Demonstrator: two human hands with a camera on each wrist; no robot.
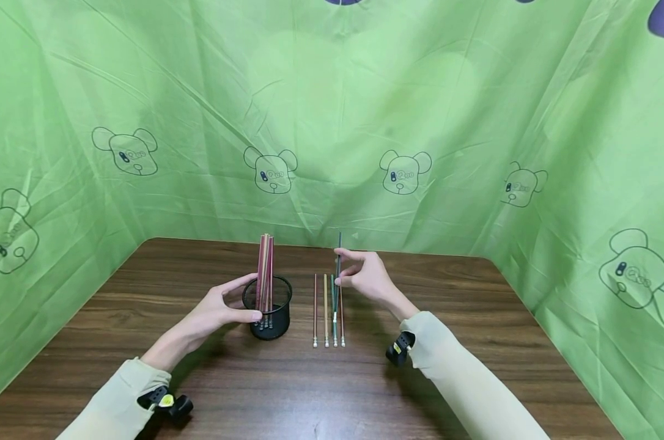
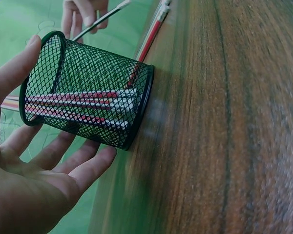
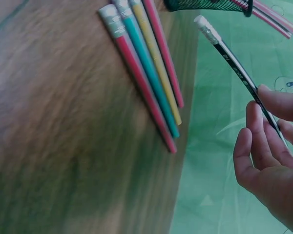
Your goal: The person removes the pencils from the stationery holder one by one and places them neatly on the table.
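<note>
My left hand [image 1: 208, 313] holds a black mesh pencil cup [image 2: 95, 73] standing on the table, thumb at the rim and fingers round the other side. Several striped pencils [image 1: 264, 263] lean inside the cup, their eraser ends down. With thumb and fingertips, my right hand [image 1: 369, 278] pinches a black pencil [image 3: 237, 68], held above the table with its white eraser end downward. Below it lies a row of pencils: a red pencil [image 1: 315, 311], a yellow pencil [image 3: 155, 56], a teal pencil [image 3: 145, 68] and another red pencil [image 3: 140, 80], erasers toward me.
The dark wooden table [image 1: 321, 391] spreads out in front of me. Green cloth [image 1: 337, 122] with printed bear outlines hangs behind its far edge and on both sides. A small black camera sits on each wrist.
</note>
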